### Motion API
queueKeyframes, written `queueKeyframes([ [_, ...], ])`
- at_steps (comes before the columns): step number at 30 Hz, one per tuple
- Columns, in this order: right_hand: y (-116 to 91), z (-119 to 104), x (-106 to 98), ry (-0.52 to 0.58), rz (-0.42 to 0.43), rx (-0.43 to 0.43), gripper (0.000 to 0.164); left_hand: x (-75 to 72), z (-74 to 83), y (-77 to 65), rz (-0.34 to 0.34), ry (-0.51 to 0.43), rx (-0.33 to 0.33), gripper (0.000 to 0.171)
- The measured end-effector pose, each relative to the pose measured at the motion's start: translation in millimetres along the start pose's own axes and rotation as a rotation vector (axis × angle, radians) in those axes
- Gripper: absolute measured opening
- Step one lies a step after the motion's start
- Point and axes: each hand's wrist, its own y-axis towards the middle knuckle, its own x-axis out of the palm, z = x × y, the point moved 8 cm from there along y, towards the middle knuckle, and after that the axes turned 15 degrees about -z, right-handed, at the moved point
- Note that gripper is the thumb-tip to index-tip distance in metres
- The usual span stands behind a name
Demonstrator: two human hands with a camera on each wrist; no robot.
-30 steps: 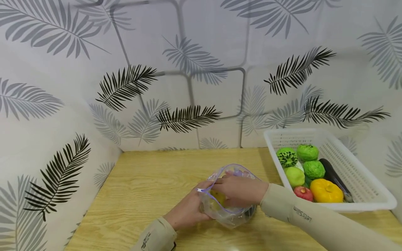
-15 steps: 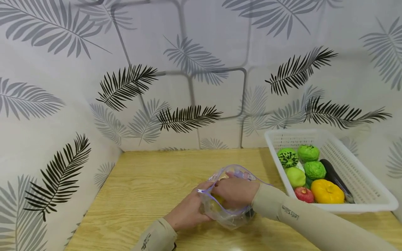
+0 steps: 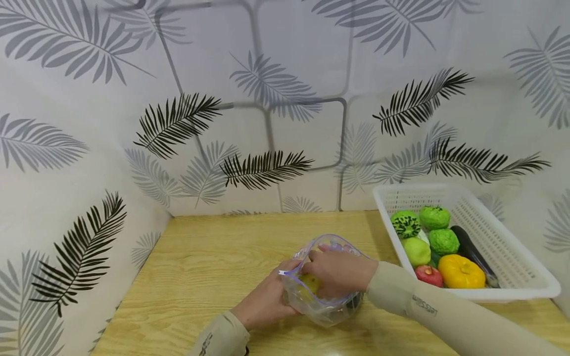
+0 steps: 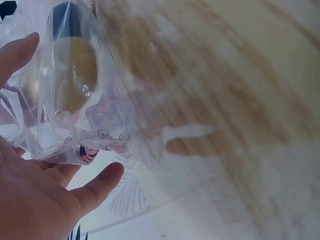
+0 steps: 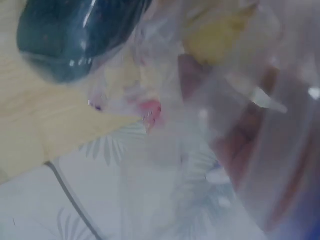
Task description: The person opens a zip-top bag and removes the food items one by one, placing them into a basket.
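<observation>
A clear zip bag (image 3: pixel 327 314) with a purple zip edge and printed cartoon figures gapes open over the table. My left hand (image 3: pixel 267 301) holds its left side, thumb in front and fingers behind. Inside the bag's mouth, my right hand (image 3: pixel 340 272) has its fingers curled at a yellow fruit (image 3: pixel 311 283) with a dark spot. Through the plastic, the right wrist view shows that yellow fruit (image 5: pixel 215 42) against the fingers. A smooth dark green, rounded piece of produce (image 5: pixel 75 37) lies low in the bag. The plastic and hand partly hide the contents.
At the right stands a white basket (image 3: pixel 512 237) of produce: a yellow pumpkin (image 3: pixel 461 272), an eggplant (image 3: pixel 474 254), a red fruit (image 3: pixel 428 275) and several green pieces. Leaf-patterned sheeting (image 3: pixel 303 133) closes off the back and sides of the wooden table (image 3: pixel 209 247).
My right hand reached slightly deeper left into the bag, then drew back a little right, showing more of the yellow fruit. My left hand keeps its hold on the bag.
</observation>
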Motion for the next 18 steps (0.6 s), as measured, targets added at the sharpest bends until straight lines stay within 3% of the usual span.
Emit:
queueKeyframes([
  [4, -16.0, 4.5, -10.8, 0.035, 0.060, 0.008, 0.046, 1.3, -1.8, -0.9, -0.004, -0.015, -0.014, 0.097],
  [9, -41.7, 5.8, -32.2, 0.080, 0.190, -0.077, 0.044, 2.1, -2.9, -0.4, -0.002, -0.043, -0.007, 0.094],
  [12, -59.0, 8.8, -45.3, 0.146, 0.197, -0.101, 0.045, 2.6, -3.9, 0.3, 0.004, -0.064, -0.005, 0.094],
  [18, -101.3, 26.5, -72.5, 0.185, 0.211, -0.014, 0.050, 4.1, -7.8, 1.2, 0.012, -0.050, -0.036, 0.097],
])
